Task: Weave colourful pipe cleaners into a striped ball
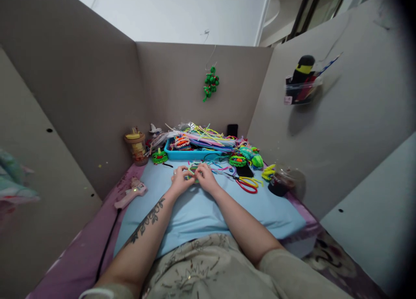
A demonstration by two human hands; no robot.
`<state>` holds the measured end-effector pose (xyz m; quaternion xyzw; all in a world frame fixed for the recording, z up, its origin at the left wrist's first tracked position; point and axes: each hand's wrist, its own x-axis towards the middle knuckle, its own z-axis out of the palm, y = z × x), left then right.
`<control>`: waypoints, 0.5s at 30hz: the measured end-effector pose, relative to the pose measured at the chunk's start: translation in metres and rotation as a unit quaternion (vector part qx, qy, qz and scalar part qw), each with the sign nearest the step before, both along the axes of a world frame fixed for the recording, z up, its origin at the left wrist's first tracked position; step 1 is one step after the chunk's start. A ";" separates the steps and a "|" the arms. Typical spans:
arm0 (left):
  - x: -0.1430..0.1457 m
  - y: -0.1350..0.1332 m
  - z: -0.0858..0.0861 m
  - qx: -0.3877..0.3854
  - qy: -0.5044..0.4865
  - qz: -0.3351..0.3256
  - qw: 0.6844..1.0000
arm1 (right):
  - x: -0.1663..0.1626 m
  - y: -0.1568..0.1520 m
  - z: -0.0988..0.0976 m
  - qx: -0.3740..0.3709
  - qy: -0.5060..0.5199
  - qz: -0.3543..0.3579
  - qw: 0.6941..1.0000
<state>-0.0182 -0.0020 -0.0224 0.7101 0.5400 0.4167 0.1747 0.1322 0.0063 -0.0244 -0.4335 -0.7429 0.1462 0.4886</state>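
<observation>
Both my hands meet over the light blue cloth (191, 216) in front of me. My left hand (182, 180) has its fingers closed on the left side of a small green pipe-cleaner piece (193, 168). On its other side, my right hand (206, 179) pinches the same piece, fingertips close to the left ones. The fingers hide much of its shape. Loose coloured pipe-cleaner bits (219, 164) lie just beyond the hands. To the right of them are scissors (248, 186) with red and yellow handles.
A blue tray (195, 155) heaped with pipe cleaners (208, 138) stands at the back. A pink glue gun (131, 196) with a black cord and a lidded cup (138, 151) are at left. Green fuzzy figures (238, 160) and a dark-based container (280, 184) sit at right. Partitions surround the table.
</observation>
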 end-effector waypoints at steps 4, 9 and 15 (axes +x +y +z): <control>-0.002 0.004 -0.003 0.039 0.015 -0.058 0.997 | 0.000 0.002 0.001 -0.020 0.015 -0.007 1.000; -0.006 0.004 0.000 0.062 -0.035 -0.109 0.991 | 0.006 0.002 0.007 0.008 0.107 -0.013 0.994; -0.015 0.006 0.005 0.025 -0.122 -0.077 0.989 | 0.017 0.000 0.011 0.004 0.184 -0.078 0.980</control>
